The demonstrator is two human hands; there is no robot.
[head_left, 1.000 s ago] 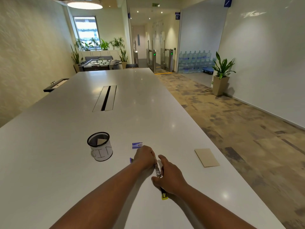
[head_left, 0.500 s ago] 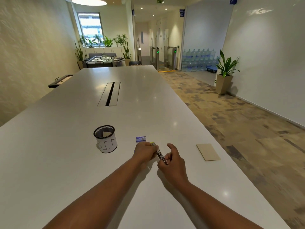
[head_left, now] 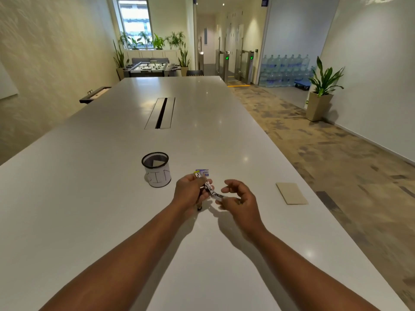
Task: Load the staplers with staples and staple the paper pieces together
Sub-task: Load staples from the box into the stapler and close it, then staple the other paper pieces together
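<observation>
The left hand [head_left: 190, 189] is gripping the stapler [head_left: 205, 187], now lifted off the desk [head_left: 89, 198] and swung open just right of the mesh cup [head_left: 156, 169]. The right hand [head_left: 238, 198] is pinching its metal end, so loading is probably underway.

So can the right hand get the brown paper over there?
Probably yes: bare table lies between the right hand and the brown paper. But its fingers pinch the stapler, so it must let go.

The left hand [head_left: 190, 190] covers much of the stapler [head_left: 205, 187]. Just beyond the stapler, the small box's [head_left: 203, 172] print is too small to read.
</observation>
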